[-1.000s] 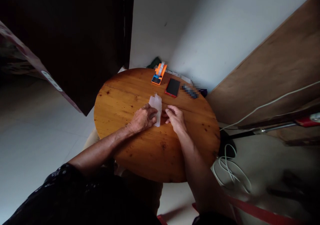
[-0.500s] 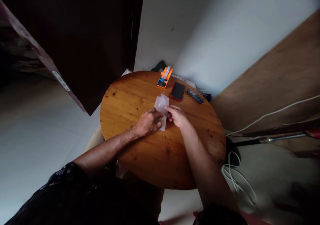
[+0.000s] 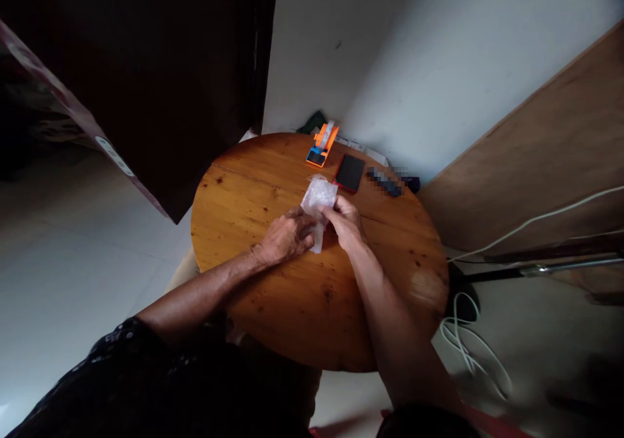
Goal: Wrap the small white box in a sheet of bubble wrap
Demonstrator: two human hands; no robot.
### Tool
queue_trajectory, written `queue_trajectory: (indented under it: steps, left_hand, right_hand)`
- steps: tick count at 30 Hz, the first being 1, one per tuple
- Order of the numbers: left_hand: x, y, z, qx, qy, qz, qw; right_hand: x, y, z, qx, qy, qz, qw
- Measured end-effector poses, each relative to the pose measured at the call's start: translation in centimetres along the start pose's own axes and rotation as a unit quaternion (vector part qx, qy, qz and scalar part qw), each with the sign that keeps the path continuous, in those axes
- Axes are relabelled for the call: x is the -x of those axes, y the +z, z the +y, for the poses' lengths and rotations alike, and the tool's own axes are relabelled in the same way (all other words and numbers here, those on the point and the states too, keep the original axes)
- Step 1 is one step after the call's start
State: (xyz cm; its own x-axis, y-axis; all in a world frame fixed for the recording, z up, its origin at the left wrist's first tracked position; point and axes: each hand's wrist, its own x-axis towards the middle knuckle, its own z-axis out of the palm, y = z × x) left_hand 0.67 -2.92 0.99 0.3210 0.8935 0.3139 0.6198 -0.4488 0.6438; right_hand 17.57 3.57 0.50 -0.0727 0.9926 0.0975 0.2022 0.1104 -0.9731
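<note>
A whitish, translucent piece of bubble wrap (image 3: 320,192) lies on the round wooden table (image 3: 292,308), between my two hands. Over its left side, my left hand (image 3: 288,236) has curled fingers that hold the lower part against the tabletop. My right hand (image 3: 347,222) pinches the right side of the wrap, with its thumb across the front and its fingers behind. Whether something is wrapped inside cannot be made out.
Behind the wrap stand an orange and blue tape dispenser (image 3: 322,145), a dark phone-like slab with a red edge (image 3: 350,172) and a blurred dark object (image 3: 385,181). A white wall rises at the table's back. White cable (image 3: 468,340) coils on the floor at right.
My right hand has lifted and folded the upper part of the wrap, which now looks more crumpled and leans right. The left hand has stayed nearly in place.
</note>
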Motion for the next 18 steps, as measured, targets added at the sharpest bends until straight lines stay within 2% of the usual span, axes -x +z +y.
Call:
queue_trajectory:
  steps: [3, 7, 9, 13, 18]
  left_hand:
    - [0.0, -0.1, 0.1, 0.003, -0.012, 0.002, 1.000]
    - [0.0, -0.2, 0.4, 0.016, -0.025, 0.004, 1.000]
    - [0.1, -0.3, 0.5, 0.027, -0.025, 0.006, 0.999]
    - [0.2, 0.0, 0.4, 0.029, -0.024, 0.013, 0.999]
    - [0.3, 0.2, 0.0, -0.017, -0.098, 0.074, 0.992]
  right_hand:
    - [0.2, -0.3, -0.6, -0.021, -0.002, -0.041, 0.999]
    - [0.6, -1.4, -1.9, 0.004, 0.000, -0.131, 0.991]
    - [0.8, -2.0, -2.8, 0.043, -0.025, -0.175, 0.983]
    - [1.4, -2.8, -4.4, 0.149, -0.072, -0.221, 0.961]
    - [2.1, -2.8, -5.3, 0.255, -0.118, -0.245, 0.928]
